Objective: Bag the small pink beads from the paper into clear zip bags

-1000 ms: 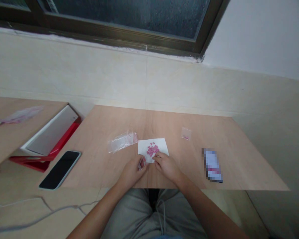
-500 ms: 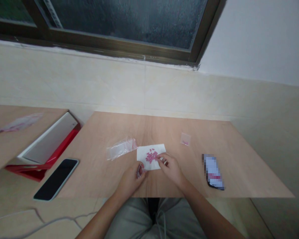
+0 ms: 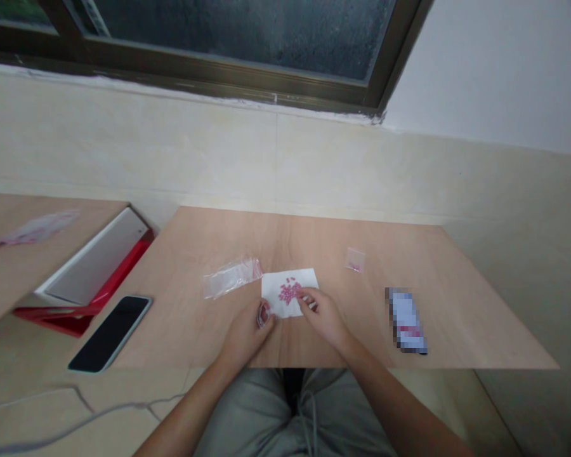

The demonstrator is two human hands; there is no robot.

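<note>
A white sheet of paper [image 3: 272, 283] lies on the table with a pile of small pink pieces [image 3: 288, 292] on it, too small to name. My right hand [image 3: 327, 317] is at the right side of the pile, thumb and forefinger pinched together at its edge. Whether a piece is between those fingertips is hidden. At the sheet's lower left corner, my left hand [image 3: 245, 327] is closed on a small clear plastic bag [image 3: 263, 313], its mouth bowed apart. To the left of the sheet lies a stack of flat clear zip bags [image 3: 232, 279].
A small clear bag with a few pink bits [image 3: 355, 260] lies at the back right. One phone [image 3: 110, 334] rests near the left edge, and a blurred-out phone [image 3: 408, 321] is on the right. A red and white box [image 3: 99, 260] stands between the wooden table [image 3: 461, 304] and a side table.
The view has tipped down slightly, shifting everything a little. My left hand with the bag has drawn slightly left. My right hand stays at the pile.
</note>
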